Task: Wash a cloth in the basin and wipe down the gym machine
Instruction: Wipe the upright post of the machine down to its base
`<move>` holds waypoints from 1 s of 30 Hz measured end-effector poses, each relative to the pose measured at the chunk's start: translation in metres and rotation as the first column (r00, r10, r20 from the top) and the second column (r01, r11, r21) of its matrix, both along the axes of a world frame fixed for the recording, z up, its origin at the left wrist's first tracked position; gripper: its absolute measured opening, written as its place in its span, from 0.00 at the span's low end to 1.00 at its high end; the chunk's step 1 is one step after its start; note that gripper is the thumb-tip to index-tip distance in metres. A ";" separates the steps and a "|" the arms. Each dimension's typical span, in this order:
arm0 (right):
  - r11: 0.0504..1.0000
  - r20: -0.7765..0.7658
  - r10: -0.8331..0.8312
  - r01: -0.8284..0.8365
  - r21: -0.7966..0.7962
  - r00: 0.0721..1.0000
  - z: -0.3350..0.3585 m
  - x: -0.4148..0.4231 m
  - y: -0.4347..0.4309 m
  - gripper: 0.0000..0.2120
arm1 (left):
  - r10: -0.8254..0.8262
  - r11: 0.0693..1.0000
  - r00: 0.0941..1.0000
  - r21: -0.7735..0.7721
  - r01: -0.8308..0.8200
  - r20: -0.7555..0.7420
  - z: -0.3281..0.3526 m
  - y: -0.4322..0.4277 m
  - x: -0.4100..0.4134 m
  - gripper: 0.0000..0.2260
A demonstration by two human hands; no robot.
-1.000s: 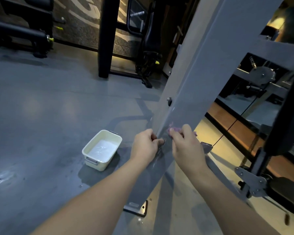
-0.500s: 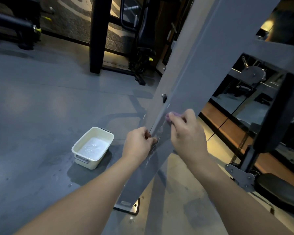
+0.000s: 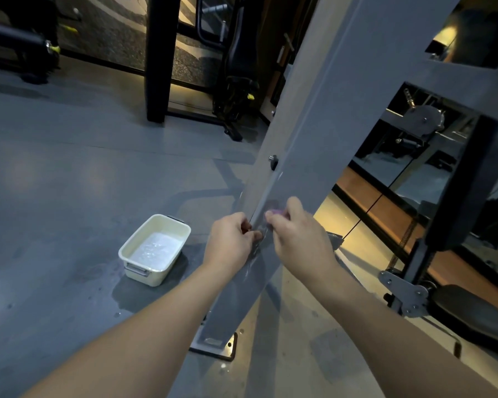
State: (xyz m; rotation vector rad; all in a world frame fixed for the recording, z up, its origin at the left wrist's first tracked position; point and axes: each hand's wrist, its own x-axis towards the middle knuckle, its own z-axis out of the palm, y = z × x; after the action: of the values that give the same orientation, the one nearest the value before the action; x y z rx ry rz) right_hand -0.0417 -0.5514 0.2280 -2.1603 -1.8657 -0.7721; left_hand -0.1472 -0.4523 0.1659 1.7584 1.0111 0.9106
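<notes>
A slanted grey steel post of the gym machine (image 3: 322, 116) runs from the top right down to a bolted foot plate (image 3: 214, 344). My right hand (image 3: 298, 239) holds a small purple cloth (image 3: 276, 211) against the post's face; only a sliver of cloth shows past my fingers. My left hand (image 3: 232, 242) has its fingers curled on the post's left edge, close beside the right hand. A cream basin (image 3: 133, 267) with soapy water stands on the floor to the left of the post.
The grey floor (image 3: 69, 182) around the basin is wet with dark patches. A black knob (image 3: 273, 162) sticks out of the post above my hands. A black column (image 3: 158, 58) and other dark machines stand at the back. A bracket and pedal (image 3: 406, 294) lie at right.
My right hand with the cloth slid up the post, then back down slightly toward the left hand. The left hand stayed on the post's edge. The view shifted a little.
</notes>
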 end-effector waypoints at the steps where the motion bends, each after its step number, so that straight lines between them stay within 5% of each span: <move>1: 0.999 -0.026 0.000 0.002 0.050 1.000 0.006 0.001 0.003 0.03 | -0.002 1.000 1.000 -0.005 0.002 0.004 0.000 0.000 0.000 0.13; 4: 0.978 -0.051 0.057 -0.045 0.201 0.997 0.019 0.000 0.010 0.02 | 0.006 1.000 1.000 0.001 -0.006 0.007 -0.003 0.000 0.001 0.13; 10: 0.975 -0.049 0.113 -0.101 0.199 0.992 0.042 -0.010 0.003 0.04 | 0.007 1.000 1.000 -0.012 -0.007 -0.023 -0.002 0.001 0.000 0.11; 14: 0.908 0.076 0.189 -0.204 0.367 0.979 0.086 -0.005 0.013 0.08 | -0.010 0.999 1.000 -0.031 0.010 -0.005 0.000 0.002 0.001 0.13; 20: 0.992 0.122 0.126 -0.125 -0.016 0.984 0.012 0.008 0.002 0.15 | -0.008 1.000 0.999 -0.017 0.008 -0.031 0.000 0.003 0.001 0.12; 22: 0.989 0.131 0.150 -0.149 -0.022 0.980 0.028 0.008 0.002 0.09 | -0.007 1.000 0.999 -0.012 0.006 -0.041 0.003 0.003 0.000 0.13; 26: 0.950 0.096 0.180 -0.198 0.239 0.979 0.077 0.012 0.015 0.09 | -0.012 1.000 0.998 -0.014 0.011 -0.057 0.002 0.006 0.001 0.12; 30: 0.988 0.079 0.147 -0.149 0.025 0.986 0.036 0.010 0.004 0.13 | -0.013 1.000 0.997 0.015 0.014 -0.073 0.002 0.006 0.002 0.12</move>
State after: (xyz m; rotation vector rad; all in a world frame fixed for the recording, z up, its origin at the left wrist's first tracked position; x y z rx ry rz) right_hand -0.0320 -0.5478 0.2645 -1.9729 -2.0110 -0.8576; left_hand -0.1451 -0.4464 0.1677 1.8213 1.0406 0.8533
